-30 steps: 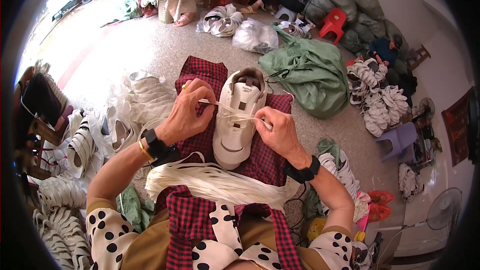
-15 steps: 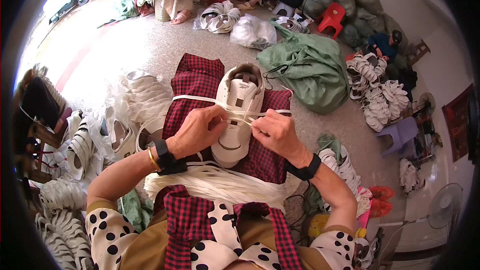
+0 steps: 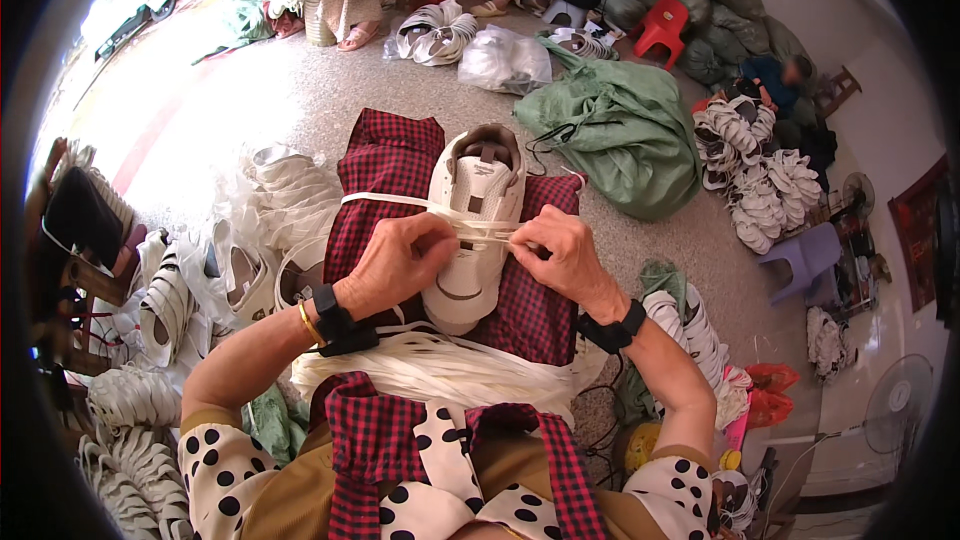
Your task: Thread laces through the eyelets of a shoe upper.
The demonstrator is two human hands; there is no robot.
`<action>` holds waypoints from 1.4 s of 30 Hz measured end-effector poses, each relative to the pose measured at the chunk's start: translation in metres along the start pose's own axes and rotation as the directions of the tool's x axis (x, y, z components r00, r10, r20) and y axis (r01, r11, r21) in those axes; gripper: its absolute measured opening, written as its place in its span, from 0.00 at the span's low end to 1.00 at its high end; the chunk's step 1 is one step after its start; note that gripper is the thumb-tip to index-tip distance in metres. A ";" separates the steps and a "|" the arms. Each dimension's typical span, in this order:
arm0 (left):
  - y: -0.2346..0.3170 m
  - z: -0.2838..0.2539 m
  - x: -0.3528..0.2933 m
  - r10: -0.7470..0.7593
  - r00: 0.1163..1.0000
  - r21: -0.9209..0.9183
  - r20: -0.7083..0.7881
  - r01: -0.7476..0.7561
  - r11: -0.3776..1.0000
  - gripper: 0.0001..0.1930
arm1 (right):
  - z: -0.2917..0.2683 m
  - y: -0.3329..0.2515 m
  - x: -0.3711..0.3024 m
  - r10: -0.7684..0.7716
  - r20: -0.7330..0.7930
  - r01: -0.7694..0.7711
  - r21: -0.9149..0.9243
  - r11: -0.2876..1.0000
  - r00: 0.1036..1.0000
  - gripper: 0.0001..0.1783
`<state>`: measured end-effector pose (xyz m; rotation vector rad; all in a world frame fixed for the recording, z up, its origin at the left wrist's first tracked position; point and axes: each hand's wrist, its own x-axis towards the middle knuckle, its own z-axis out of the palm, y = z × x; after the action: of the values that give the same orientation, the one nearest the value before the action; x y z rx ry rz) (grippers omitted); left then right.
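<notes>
A cream shoe upper lies on the red-and-black checked apron over my lap, its brown-lined collar away from me. Flat white laces cross its middle, with one end trailing left over the apron. At the shoe's left edge my left hand is closed, thumb and fingers pinching the lace. My right hand pinches lace at the right edge, its fingers curled. Strands run between both hands across the shoe. A thick bundle of white laces rests across my lap, nearer my body.
Stacked shoe uppers lie on the left, more at the right. A green sack sits ahead on the floor. Beyond are a red stool, a purple stool and a standing fan. Other people sit at the far side.
My right hand has shifted slightly right and upward, and the lace strands between the hands lie closer together across the shoe. My left hand stays nearly in place.
</notes>
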<state>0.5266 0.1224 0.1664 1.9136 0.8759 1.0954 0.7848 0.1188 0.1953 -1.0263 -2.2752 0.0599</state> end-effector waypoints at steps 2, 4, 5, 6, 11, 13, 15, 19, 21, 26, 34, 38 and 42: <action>0.003 -0.001 0.002 -0.122 0.992 -0.058 -0.021 0.121 0.991 0.07 | 0.000 -0.002 -0.002 -0.060 -0.029 0.060 0.001 0.998 0.998 0.07; 0.005 0.002 0.005 -0.122 0.992 -0.026 -0.040 0.121 0.992 0.08 | 0.000 -0.008 -0.002 -0.164 -0.099 0.155 -0.089 0.984 0.981 0.08; 0.005 0.003 0.006 -0.119 0.991 0.007 -0.059 0.120 0.993 0.08 | 0.000 -0.010 -0.002 -0.164 -0.097 0.155 -0.089 0.984 0.982 0.08; 0.005 0.004 0.007 -0.120 0.991 0.006 -0.060 0.121 0.993 0.08 | 0.000 -0.012 0.000 -0.180 -0.108 0.164 -0.138 0.977 0.978 0.08; -0.011 0.011 0.007 -0.244 0.969 -0.085 -0.046 0.239 0.967 0.10 | 0.005 -0.013 0.005 -0.196 -0.189 0.154 -0.216 0.964 0.962 0.09; -0.012 0.014 0.006 -0.283 0.958 -0.139 -0.042 0.275 0.951 0.10 | 0.008 -0.012 0.004 0.116 -0.214 -0.116 0.012 0.993 0.970 0.08; -0.010 0.015 0.007 -0.320 0.947 -0.193 -0.035 0.308 0.932 0.10 | 0.012 -0.015 0.007 0.186 -0.254 -0.160 0.122 0.980 0.949 0.07; -0.009 0.014 0.007 -0.344 0.939 -0.197 -0.002 0.337 0.921 0.10 | 0.010 -0.017 0.010 0.342 -0.230 -0.272 0.288 0.918 0.911 0.07; -0.007 0.012 0.007 -0.328 0.945 -0.193 0.004 0.323 0.927 0.10 | 0.011 -0.016 0.011 0.342 -0.236 -0.267 0.298 0.916 0.910 0.07; 0.007 -0.006 0.010 -0.171 0.982 -0.015 -0.084 0.170 0.985 0.09 | 0.019 -0.018 0.007 0.468 -0.135 -0.384 0.402 0.831 0.873 0.06; -0.014 -0.037 0.029 0.184 0.983 0.597 0.022 -0.161 0.786 0.06 | 0.018 -0.008 -0.012 0.240 -0.128 -0.227 0.110 0.968 0.962 0.13; -0.011 -0.041 0.038 0.096 0.974 0.506 0.204 -0.189 0.842 0.08 | 0.017 -0.006 -0.009 0.128 -0.116 -0.127 0.015 0.992 0.985 0.18; -0.033 -0.082 0.054 0.207 0.959 0.291 0.196 -0.258 0.921 0.09 | 0.021 -0.004 -0.008 0.017 -0.064 -0.019 -0.022 1.000 0.998 0.20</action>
<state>0.4684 0.2049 0.1881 2.3875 0.7804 0.9596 0.7747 0.1151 0.1758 -1.0458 -2.2139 0.0092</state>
